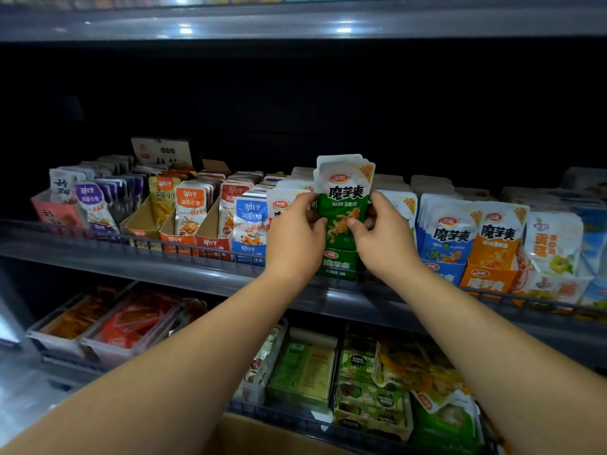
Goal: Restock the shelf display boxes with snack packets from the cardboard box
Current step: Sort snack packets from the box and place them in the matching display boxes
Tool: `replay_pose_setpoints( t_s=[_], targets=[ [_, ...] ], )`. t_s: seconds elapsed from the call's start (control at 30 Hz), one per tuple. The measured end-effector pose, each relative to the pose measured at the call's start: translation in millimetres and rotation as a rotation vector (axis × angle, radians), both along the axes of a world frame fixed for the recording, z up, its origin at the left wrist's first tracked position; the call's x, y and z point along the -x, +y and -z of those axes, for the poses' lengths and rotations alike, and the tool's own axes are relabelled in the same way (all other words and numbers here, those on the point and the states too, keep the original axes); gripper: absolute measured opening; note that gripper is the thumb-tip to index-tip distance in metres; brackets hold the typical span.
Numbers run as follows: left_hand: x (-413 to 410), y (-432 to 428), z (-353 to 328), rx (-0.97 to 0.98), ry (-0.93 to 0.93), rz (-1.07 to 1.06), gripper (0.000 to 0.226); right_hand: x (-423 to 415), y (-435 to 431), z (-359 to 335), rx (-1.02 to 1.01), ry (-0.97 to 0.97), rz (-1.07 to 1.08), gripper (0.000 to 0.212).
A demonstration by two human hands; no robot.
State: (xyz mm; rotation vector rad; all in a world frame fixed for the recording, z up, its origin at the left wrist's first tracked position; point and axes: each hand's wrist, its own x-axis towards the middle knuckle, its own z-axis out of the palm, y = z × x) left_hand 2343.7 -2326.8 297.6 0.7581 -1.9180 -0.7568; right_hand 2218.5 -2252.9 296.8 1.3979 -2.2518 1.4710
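Green snack packets (343, 205): small upright stack held just above the green display box (338, 262), its top edges standing clear of the neighbouring rows.
Left hand (295, 231): its grip pinches the stack's left edge, thumb on the front.
Right hand (384, 234): its grip pinches the right edge, thumb on the front.
Green display box: at the middle shelf's front edge (164, 261), between red-and-white packets (281, 203) and blue packets (450, 231).
Open room: dark space above the rows, under the upper shelf (295, 24).
Cardboard box (262, 435): at the bottom edge, between the forearms.

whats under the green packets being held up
The green display box sits directly below the green packets, its front panel visible. Its inside is covered by the packets, the left hand and the right hand.
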Motion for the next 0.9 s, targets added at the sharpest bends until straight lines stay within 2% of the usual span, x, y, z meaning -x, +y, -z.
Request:
replay_pose_setpoints(
  t_s=[0.13, 0.4, 0.53, 0.67, 0.77, 0.87, 0.9],
  targets=[
    [-1.5, -0.9, 1.1, 0.016, -0.009, 0.000, 0.046, -1.2, 3.8, -1.6, -0.022, 0.060, 0.032, 0.026],
    [-2.7, -1.3, 3.7, 0.005, 0.038, -0.012, 0.045, -4.2, 5.8, -2.1, 0.019, 0.010, 0.030, 0.027],
    [-2.5, -2.0, 5.9, 0.027, 0.019, -0.015, 0.049, -2.6, 5.7, 2.0, -0.050, 0.028, 0.042, 0.025],
    [-1.2, -2.2, 10.9, 0.083, -0.068, -0.026, 0.039, -2.8, 4.0, 6.6, -0.140, 0.100, 0.061, 0.027],
    [-2.3, -2.9, 15.4, 0.081, -0.105, -0.021, 0.032, -0.5, 3.4, 12.3, -0.153, 0.121, 0.077, 0.018],
    [-2.7, -4.9, 13.6, 0.106, -0.136, -0.039, 0.028, 3.5, 2.5, 18.0, -0.104, 0.128, 0.103, 0.028],
    [-2.7, -5.6, 11.9, 0.117, -0.143, -0.050, 0.029, 3.5, 3.8, 18.6, -0.086, 0.127, 0.114, 0.038]
  ],
)
